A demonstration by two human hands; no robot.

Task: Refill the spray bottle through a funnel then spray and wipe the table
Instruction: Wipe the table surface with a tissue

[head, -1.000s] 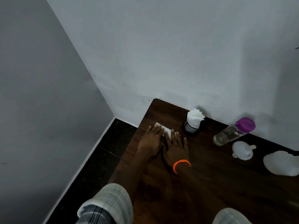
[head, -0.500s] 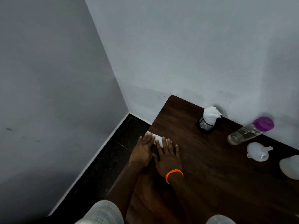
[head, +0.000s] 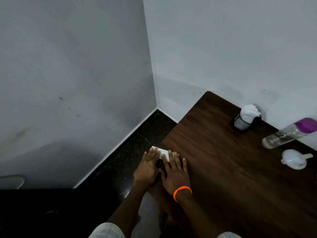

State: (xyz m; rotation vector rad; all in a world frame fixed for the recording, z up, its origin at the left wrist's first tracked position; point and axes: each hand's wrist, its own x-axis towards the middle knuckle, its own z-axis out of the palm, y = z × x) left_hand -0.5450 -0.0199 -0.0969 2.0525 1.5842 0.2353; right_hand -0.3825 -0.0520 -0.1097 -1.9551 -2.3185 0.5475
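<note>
Dark brown wood-grain table (head: 240, 169), white tissue (head: 163, 152), orange wristband (head: 181, 192), purple bottle cap (head: 307, 124).

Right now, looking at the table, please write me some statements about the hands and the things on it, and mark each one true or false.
1. Both hands, left hand and right hand, press flat on the tissue. True.
2. The tissue lies in the middle of the table. False: it lies at the table's left edge, with one end past it.
3. The bottle has a purple cap. True.
4. The funnel sits in the bottle's mouth. False: it lies on the table, apart from the bottle.
5. The mesh cup holds white tissues. True.
</note>
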